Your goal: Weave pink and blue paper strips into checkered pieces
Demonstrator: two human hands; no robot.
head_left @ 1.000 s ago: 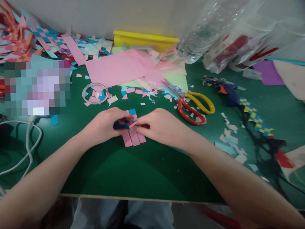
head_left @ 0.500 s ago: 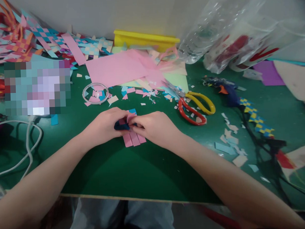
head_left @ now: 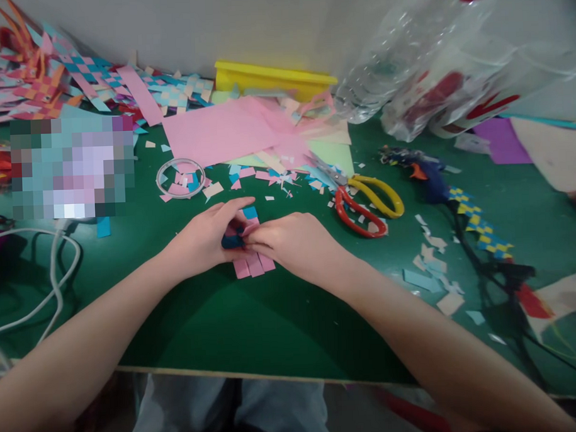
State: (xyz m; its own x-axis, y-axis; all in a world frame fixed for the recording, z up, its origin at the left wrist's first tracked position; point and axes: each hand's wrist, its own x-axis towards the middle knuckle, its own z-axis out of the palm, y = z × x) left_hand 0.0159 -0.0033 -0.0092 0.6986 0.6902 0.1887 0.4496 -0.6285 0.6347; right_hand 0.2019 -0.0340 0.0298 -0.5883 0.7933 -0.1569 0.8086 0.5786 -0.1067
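Note:
A small piece of pink and blue paper strips [head_left: 252,265], apparently woven, is between my hands above the green table. My left hand [head_left: 200,243] curls round its left side, with the index finger lifted away over the top and the thumb below. On the right side, my right hand [head_left: 296,247] pinches the paper with thumb and fingertips. Pink strip ends hang out beneath the fingers, and a blue end shows above. The fingers hide the middle of the piece, where a dark blue part shows only partly.
Scissors [head_left: 358,191] with red and yellow handles lie beyond my right hand. A clear tape ring [head_left: 181,196] and paper scraps [head_left: 277,177] lie ahead, before pink sheets [head_left: 214,133]. A white cable [head_left: 54,281] runs at left; woven strips [head_left: 482,225] and plastic-wrapped cups [head_left: 477,102] are at right.
My left index finger has lifted and stretched out away from the paper. My right fingertips have closed in on the strip, and a pink flap standing up between the hands is lower.

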